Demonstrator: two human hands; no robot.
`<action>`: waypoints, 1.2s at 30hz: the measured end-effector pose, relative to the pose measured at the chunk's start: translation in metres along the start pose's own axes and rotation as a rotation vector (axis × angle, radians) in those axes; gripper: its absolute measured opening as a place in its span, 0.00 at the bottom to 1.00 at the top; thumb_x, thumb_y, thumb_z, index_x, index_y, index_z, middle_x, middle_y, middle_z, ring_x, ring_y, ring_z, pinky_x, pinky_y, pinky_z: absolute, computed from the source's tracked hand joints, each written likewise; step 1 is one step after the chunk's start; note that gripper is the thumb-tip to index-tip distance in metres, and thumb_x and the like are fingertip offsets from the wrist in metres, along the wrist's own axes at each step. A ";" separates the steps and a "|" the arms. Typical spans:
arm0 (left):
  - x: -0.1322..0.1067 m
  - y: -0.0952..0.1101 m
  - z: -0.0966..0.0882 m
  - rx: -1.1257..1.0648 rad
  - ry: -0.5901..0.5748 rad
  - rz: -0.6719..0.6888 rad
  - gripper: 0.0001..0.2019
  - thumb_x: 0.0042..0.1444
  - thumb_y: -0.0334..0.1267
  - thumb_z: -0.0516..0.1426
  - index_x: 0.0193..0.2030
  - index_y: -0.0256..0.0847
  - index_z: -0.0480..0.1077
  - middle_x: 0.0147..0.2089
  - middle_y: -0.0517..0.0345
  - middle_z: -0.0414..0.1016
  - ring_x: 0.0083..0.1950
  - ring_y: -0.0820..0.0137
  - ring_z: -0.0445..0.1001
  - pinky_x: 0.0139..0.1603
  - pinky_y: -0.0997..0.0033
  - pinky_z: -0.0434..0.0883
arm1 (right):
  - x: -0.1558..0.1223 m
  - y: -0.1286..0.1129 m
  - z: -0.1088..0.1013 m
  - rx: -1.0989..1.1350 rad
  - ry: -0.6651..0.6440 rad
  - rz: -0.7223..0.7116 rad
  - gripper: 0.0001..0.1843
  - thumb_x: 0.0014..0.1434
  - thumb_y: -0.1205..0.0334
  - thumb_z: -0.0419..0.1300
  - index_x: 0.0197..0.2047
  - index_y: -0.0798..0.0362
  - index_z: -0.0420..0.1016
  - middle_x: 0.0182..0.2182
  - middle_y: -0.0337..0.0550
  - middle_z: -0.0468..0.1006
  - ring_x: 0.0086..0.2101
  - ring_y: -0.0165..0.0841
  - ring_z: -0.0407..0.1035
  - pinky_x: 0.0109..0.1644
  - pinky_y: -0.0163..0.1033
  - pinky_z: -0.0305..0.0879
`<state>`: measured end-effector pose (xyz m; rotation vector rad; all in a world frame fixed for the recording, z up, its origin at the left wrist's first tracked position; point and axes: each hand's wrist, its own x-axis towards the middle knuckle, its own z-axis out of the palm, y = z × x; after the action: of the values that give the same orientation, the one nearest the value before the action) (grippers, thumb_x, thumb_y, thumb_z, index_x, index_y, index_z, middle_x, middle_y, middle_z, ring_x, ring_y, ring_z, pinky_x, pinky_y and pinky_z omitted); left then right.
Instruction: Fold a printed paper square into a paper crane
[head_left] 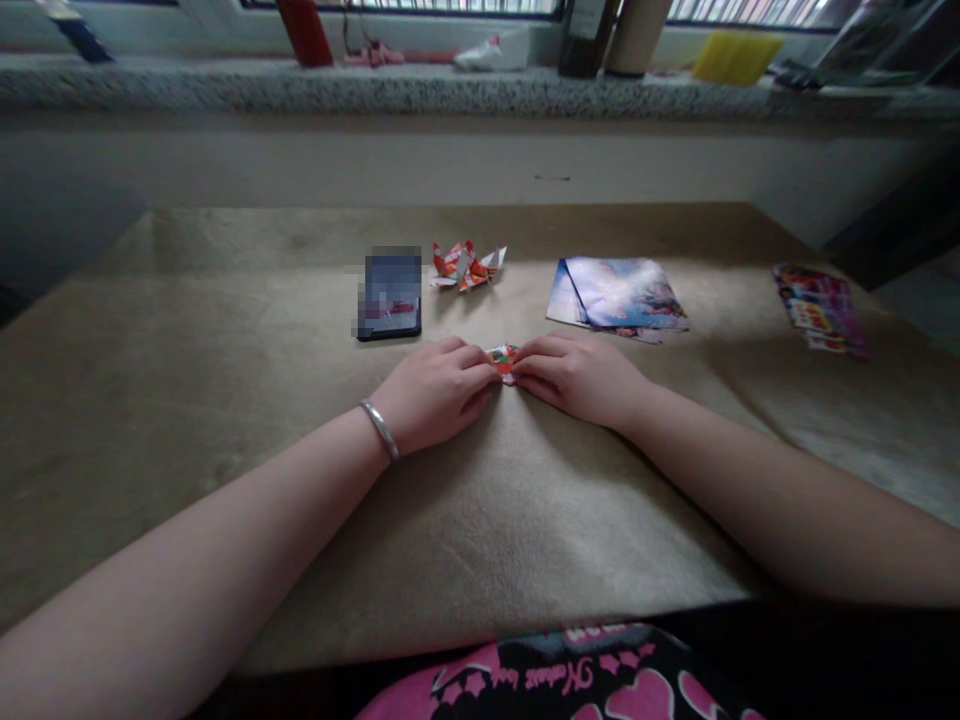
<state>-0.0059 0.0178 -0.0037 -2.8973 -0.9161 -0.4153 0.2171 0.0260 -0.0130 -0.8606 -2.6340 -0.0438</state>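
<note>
A small folded piece of printed red and white paper [503,361] lies on the tan felt table cover [225,330], pinched from both sides. My left hand [435,392], with a silver bangle on the wrist, grips its left edge with curled fingers. My right hand [577,378] grips its right edge the same way. Most of the paper is hidden between my fingertips.
A dark phone [389,297] lies just beyond my left hand. Folded paper shapes [466,266] sit beside it. A stack of blue printed sheets [619,296] lies beyond my right hand, and a colourful sheet [821,308] at far right. The window sill [450,92] holds bottles and clutter.
</note>
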 end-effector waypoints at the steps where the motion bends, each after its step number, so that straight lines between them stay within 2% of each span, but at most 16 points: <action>1: 0.000 0.001 0.000 0.002 0.001 0.003 0.13 0.62 0.37 0.50 0.44 0.38 0.74 0.42 0.51 0.76 0.42 0.67 0.71 0.47 0.64 0.71 | 0.000 0.000 0.000 0.005 0.004 -0.004 0.13 0.63 0.60 0.54 0.41 0.55 0.79 0.40 0.48 0.80 0.39 0.35 0.72 0.43 0.39 0.67; 9: -0.001 0.002 0.000 0.036 -0.012 -0.047 0.13 0.62 0.37 0.50 0.48 0.39 0.73 0.43 0.50 0.75 0.43 0.66 0.71 0.45 0.65 0.71 | 0.001 0.000 -0.001 -0.008 -0.011 -0.007 0.14 0.64 0.59 0.52 0.40 0.55 0.78 0.37 0.48 0.79 0.38 0.35 0.69 0.43 0.40 0.65; 12: -0.001 0.002 0.000 0.028 -0.010 -0.055 0.13 0.63 0.37 0.49 0.45 0.38 0.74 0.41 0.50 0.74 0.42 0.65 0.70 0.46 0.64 0.71 | 0.002 0.001 -0.001 -0.024 -0.007 -0.032 0.14 0.64 0.59 0.52 0.38 0.55 0.78 0.35 0.49 0.78 0.37 0.36 0.68 0.43 0.41 0.64; 19: 0.001 0.003 0.002 0.047 -0.034 -0.070 0.14 0.63 0.39 0.49 0.48 0.37 0.72 0.42 0.49 0.73 0.43 0.64 0.69 0.46 0.64 0.70 | 0.002 0.002 0.001 -0.022 0.015 -0.033 0.14 0.64 0.57 0.53 0.43 0.54 0.77 0.36 0.47 0.77 0.36 0.35 0.67 0.41 0.38 0.62; 26: 0.002 0.003 -0.002 0.050 -0.048 -0.026 0.13 0.63 0.37 0.49 0.45 0.38 0.73 0.40 0.50 0.73 0.40 0.65 0.68 0.44 0.64 0.70 | 0.004 0.001 0.000 -0.064 -0.029 -0.072 0.17 0.66 0.58 0.50 0.39 0.55 0.78 0.33 0.47 0.76 0.35 0.35 0.65 0.41 0.39 0.60; 36: 0.002 0.001 0.003 -0.054 0.014 0.001 0.13 0.63 0.35 0.49 0.45 0.38 0.74 0.44 0.50 0.75 0.44 0.67 0.70 0.50 0.63 0.70 | 0.006 -0.001 -0.003 -0.074 -0.056 -0.068 0.17 0.66 0.60 0.49 0.34 0.56 0.76 0.32 0.48 0.75 0.34 0.34 0.64 0.38 0.38 0.59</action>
<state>-0.0028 0.0183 -0.0056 -2.9391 -0.9156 -0.4661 0.2131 0.0281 -0.0086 -0.8067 -2.7292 -0.1380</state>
